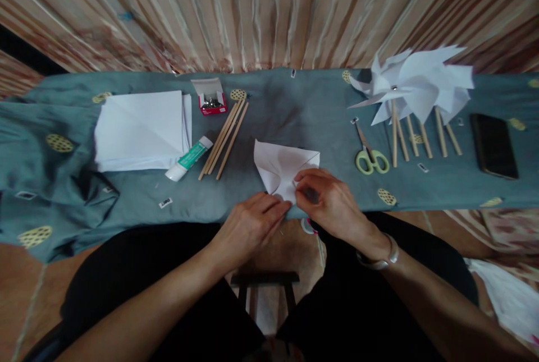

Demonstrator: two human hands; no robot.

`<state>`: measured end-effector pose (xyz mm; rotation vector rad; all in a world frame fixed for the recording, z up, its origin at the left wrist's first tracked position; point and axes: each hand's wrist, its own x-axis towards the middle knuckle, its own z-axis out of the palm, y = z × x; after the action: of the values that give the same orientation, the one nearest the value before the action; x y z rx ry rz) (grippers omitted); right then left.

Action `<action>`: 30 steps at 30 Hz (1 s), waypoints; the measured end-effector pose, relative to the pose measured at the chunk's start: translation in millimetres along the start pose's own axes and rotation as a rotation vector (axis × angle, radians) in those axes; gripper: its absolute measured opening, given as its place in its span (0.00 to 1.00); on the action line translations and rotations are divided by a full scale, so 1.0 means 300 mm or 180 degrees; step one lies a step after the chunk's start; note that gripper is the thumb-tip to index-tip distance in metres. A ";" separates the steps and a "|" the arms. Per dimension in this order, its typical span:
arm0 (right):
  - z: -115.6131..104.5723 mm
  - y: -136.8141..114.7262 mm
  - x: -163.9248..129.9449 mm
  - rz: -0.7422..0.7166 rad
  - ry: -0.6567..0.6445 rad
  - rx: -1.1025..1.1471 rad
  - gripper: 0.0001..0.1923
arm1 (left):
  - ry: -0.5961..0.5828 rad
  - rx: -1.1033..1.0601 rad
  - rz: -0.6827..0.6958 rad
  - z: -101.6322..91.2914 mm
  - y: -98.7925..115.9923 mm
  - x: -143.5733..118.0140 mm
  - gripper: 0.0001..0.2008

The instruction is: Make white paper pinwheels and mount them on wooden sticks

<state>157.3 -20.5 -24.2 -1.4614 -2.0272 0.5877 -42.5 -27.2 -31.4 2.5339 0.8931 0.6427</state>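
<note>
Folded paper (281, 168) at the near edge of the grey-blue cloth (295, 109), dead centre, flaps rising toward 12 and 1 o'clock. Pinched at its near corner by both hands: right hand (326, 199) on top at about 5 o'clock of the sheet, fingertips closed on the fold; left hand (248, 224) at about 7 o'clock, fingers curled against the same corner (exact pinch hidden under the knuckles). Equally near, both touching. No long axis to speak of, roughly a square with turned-in points.

Off at 9 to 10 o'clock: stack of white sheets (141, 129), glue tube (189, 158) lying slantwise, bundle of wooden sticks (224, 138) pointing up toward 1 o'clock. Small red box (211, 98) at 11 o'clock, lid open, dark metal bits inside, too small to tell. At 2 to 3 o'clock: green-handled scissors (369, 154), finished white pinwheels (415, 90) on sticks, dark phone (493, 145) furthest out.
</note>
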 end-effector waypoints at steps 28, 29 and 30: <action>0.005 -0.028 -0.010 -0.0227 -0.0182 -0.0805 0.08 | -0.0099 -0.0143 -0.0145 0.010 -0.001 0.004 0.11; 0.005 -0.027 -0.010 -0.0224 -0.0179 -0.0788 0.08 | -0.0098 -0.0140 -0.0146 0.009 -0.001 0.004 0.11; 0.005 -0.026 -0.011 -0.0220 -0.0171 -0.0777 0.08 | -0.0091 -0.0133 -0.0146 0.010 -0.001 0.004 0.11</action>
<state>151.5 -26.0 -20.9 -1.5188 -2.2456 0.3642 -40.3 -26.8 -33.6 2.4720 0.9154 0.6033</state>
